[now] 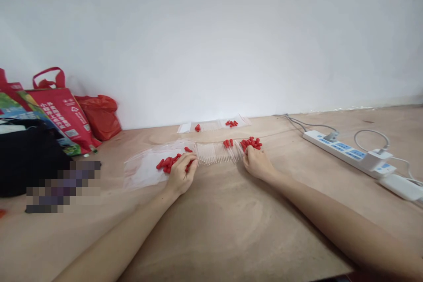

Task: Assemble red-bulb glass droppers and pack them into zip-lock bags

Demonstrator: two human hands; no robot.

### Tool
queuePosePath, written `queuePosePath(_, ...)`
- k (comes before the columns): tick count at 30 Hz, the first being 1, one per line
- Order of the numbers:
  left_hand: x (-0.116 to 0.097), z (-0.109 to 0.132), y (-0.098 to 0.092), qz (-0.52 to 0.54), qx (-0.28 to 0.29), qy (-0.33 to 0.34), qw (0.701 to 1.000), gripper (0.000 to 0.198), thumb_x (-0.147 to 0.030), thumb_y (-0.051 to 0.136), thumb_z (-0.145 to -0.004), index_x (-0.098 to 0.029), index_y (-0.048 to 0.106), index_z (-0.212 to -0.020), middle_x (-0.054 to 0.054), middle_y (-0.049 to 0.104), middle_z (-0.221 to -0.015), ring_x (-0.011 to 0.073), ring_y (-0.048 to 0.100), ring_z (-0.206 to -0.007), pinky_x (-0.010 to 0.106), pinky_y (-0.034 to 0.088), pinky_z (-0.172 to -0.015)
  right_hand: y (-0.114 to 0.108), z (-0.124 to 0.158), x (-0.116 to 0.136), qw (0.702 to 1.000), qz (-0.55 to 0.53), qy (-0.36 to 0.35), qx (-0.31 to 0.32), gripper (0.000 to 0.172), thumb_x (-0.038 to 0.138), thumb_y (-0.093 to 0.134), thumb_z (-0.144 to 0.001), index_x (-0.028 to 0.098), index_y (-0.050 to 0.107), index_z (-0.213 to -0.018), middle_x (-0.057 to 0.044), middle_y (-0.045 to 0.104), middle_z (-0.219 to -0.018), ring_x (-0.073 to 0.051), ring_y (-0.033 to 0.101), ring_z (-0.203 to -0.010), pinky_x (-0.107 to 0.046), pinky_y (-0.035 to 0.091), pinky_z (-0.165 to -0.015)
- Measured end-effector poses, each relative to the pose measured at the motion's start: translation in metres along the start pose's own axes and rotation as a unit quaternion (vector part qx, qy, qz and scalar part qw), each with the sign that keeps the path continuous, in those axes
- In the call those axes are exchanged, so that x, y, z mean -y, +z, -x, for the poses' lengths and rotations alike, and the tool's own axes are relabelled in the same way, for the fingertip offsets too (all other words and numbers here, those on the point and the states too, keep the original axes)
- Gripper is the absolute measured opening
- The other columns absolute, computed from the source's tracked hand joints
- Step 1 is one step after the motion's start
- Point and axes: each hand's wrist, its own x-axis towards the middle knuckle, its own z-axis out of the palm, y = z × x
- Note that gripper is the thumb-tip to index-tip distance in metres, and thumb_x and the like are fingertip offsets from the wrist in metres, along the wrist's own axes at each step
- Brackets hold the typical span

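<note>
Both forearms [333, 218] are cropped in my feed; left hand [181, 174] and right hand [259, 165] curl beside red pieces [168, 164]; I cannot tell what their bent fingers [192, 157] hold.

On the bench [224, 229], a row of sticks [208, 153] lies between the left hand [181, 172] and the right hand [257, 164]; a heap of bulbs [167, 164] sits by the left hand next to plastic bags [139, 167], a second heap [251, 143] just beyond the right. Behind, near the wall [211, 53], I see a flat packet [211, 126]. Carrier bags [62, 112] stand far left, a power strip [343, 150] well over to the right
</note>
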Motion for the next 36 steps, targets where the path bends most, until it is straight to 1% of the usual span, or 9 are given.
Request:
queuePosePath(2,-0.003,0.002,0.003,0.022,0.008,-0.005,1.0,0.013,-0.025,0.045,-0.081,-0.017,0.052,-0.073,0.005,0.059,-0.084,0.0165,0.057,-0.082,0.028,0.047,-0.071,0.004,0.001,-0.002,0.992,-0.099,-0.066,-0.04,0.015,0.018,0.033,-0.081,0.013,0.046,-0.085,-0.01,0.058,-0.078,-0.019,0.055,-0.071,-0.029,0.037,-0.064)
queuePosePath(4,-0.004,0.005,0.008,0.043,0.025,-0.027,0.998,0.011,-0.026,0.047,-0.08,-0.016,0.052,-0.079,0.005,0.059,-0.083,0.0162,0.058,-0.079,0.027,0.048,-0.067,0.007,0.003,-0.001,0.97,-0.194,-0.131,-0.063,0.013,0.017,0.034,-0.081,0.015,0.045,-0.085,-0.006,0.056,-0.075,-0.016,0.052,-0.067,-0.026,0.038,-0.061)
queuePosePath(8,-0.004,0.01,0.015,0.042,0.054,-0.052,0.996,0.03,-0.026,0.045,-0.082,-0.016,0.048,-0.11,0.01,0.056,-0.107,0.0199,0.055,-0.098,0.034,0.047,-0.08,0.014,0.011,0.009,0.93,-0.284,-0.221,-0.079,0.026,0.01,0.036,-0.079,0.014,0.047,-0.102,-0.005,0.055,-0.08,-0.014,0.051,-0.07,-0.026,0.04,-0.065)
queuePosePath(10,-0.005,0.011,0.016,0.033,0.07,-0.051,0.996,0.028,-0.026,0.042,-0.083,-0.016,0.052,-0.107,0.01,0.056,-0.11,0.0209,0.053,-0.102,0.037,0.044,-0.085,0.017,0.016,0.014,0.925,-0.278,-0.249,-0.068,0.031,0.006,0.036,-0.078,0.015,0.051,-0.104,-0.006,0.055,-0.083,-0.014,0.051,-0.073,-0.026,0.041,-0.068)
queuePosePath(13,-0.007,0.01,0.017,0.051,0.093,-0.048,0.993,0.025,-0.025,0.037,-0.086,-0.016,0.058,-0.095,0.008,0.061,-0.1,0.0187,0.058,-0.091,0.035,0.047,-0.08,0.019,0.02,0.018,0.932,-0.254,-0.254,-0.049,0.034,0.003,0.037,-0.076,0.016,0.056,-0.101,-0.007,0.056,-0.085,-0.015,0.051,-0.075,-0.027,0.04,-0.068)
queuePosePath(22,-0.017,0.006,0.011,0.064,0.102,-0.036,0.992,0.021,-0.023,0.038,-0.084,-0.016,0.058,-0.089,0.006,0.063,-0.089,0.0165,0.058,-0.083,0.03,0.047,-0.075,0.017,0.021,0.02,0.942,-0.216,-0.253,-0.041,0.031,0.006,0.04,-0.079,0.018,0.056,-0.103,-0.006,0.057,-0.084,-0.015,0.052,-0.076,-0.029,0.034,-0.068)
queuePosePath(26,-0.02,0.006,0.01,0.095,0.128,-0.066,0.985,0.018,-0.026,0.041,-0.083,-0.016,0.056,-0.085,0.001,0.061,-0.068,0.0132,0.058,-0.062,0.025,0.047,-0.06,0.016,0.022,0.021,0.938,-0.219,-0.264,-0.042,0.029,0.009,0.041,-0.081,0.02,0.058,-0.102,-0.004,0.058,-0.08,-0.013,0.051,-0.072,-0.029,0.031,-0.067)
queuePosePath(29,-0.02,0.007,0.01,0.114,0.137,-0.079,0.981,0.018,-0.027,0.042,-0.082,-0.015,0.055,-0.084,-0.001,0.057,-0.062,0.0119,0.056,-0.056,0.022,0.045,-0.054,0.016,0.022,0.021,0.935,-0.223,-0.274,-0.044,0.024,0.015,0.044,-0.083,0.02,0.06,-0.099,-0.003,0.058,-0.077,-0.013,0.051,-0.071,-0.029,0.03,-0.068)
queuePosePath(36,-0.024,0.008,0.008,0.094,0.16,-0.022,0.982,0.018,-0.024,0.041,-0.083,-0.015,0.058,-0.08,-0.001,0.055,-0.06,0.0105,0.053,-0.053,0.02,0.042,-0.051,0.016,0.018,0.015,0.932,-0.213,-0.292,-0.008,0.025,0.014,0.045,-0.081,0.021,0.063,-0.097,-0.003,0.06,-0.078,-0.012,0.051,-0.068,-0.032,0.025,-0.073)
